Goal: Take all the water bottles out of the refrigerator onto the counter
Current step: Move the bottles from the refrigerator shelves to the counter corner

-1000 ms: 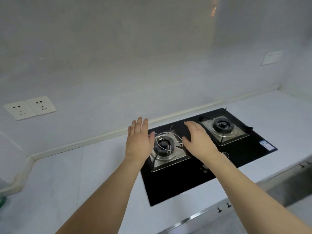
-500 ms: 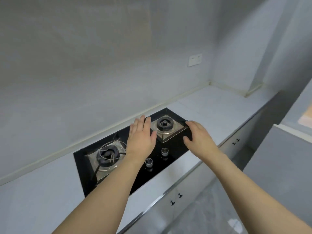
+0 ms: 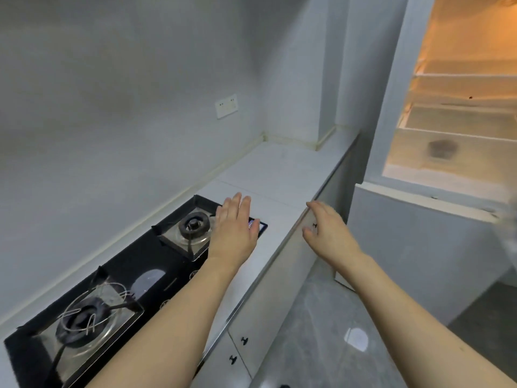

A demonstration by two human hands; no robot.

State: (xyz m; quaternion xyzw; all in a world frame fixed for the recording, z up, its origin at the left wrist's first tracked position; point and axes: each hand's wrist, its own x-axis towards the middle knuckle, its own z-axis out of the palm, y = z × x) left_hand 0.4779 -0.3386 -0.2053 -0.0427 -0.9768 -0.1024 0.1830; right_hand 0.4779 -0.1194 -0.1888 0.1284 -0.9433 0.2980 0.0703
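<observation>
Swung right, both empty open hands, left [image 3: 234, 230] and right [image 3: 329, 233], face the edge-cropped refrigerator [image 3: 458, 130].

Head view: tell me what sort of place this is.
A home kitchen, most likely. A two-burner gas stove sits in a white counter with cabinets below, and an open, lit refrigerator stands at the right.
</observation>
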